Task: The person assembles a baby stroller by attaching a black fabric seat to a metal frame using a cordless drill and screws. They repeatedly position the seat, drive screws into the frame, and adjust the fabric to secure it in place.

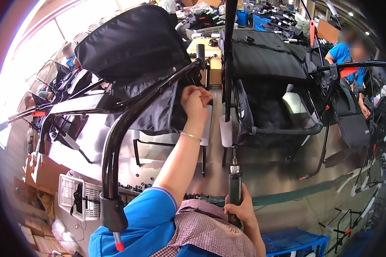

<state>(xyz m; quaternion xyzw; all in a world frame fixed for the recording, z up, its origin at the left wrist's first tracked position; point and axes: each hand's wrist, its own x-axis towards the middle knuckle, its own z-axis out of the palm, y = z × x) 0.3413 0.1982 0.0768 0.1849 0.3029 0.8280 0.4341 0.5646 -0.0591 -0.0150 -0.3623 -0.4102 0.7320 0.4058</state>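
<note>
The dark electric screwdriver (234,188) stands bit-up below a white sleeve (226,132), the right hand (241,206) wrapped round its body. The left hand (196,102) is curled (around what, I cannot tell) near the black frame (110,167). A metallic worktop (126,167) lies beneath; a blue crate (294,240) sits lower right.

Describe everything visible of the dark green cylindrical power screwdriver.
The dark green cylindrical power screwdriver has a hard-looking casing, a pale ring near its top and a slim metal bit. It stands nearly upright in the picture, its lower part gripped by the bare right hand. The bit points up near the lower end of a white tubular sleeve; contact is unclear.
</note>
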